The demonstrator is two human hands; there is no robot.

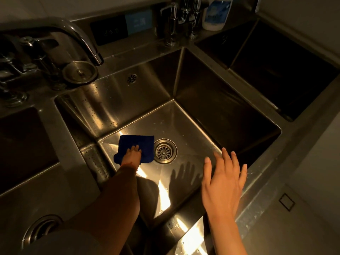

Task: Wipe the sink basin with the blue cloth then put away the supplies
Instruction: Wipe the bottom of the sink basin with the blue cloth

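Behind the basin you see a curved faucet [77, 34], a round metal strainer lid [80, 72] on the ledge beneath its spout, chrome taps [172, 23] farther right, and a white bottle [217, 13] with a blue label.

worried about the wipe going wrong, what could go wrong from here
1. The blue cloth lies right beside the open drain; a stroke that way might snag an edge in the strainer.
2. The left hand presses the cloth with straight fingers, not gripping, so it may slip on the wet sink basin.
3. The right hand hovers, bracing nothing.
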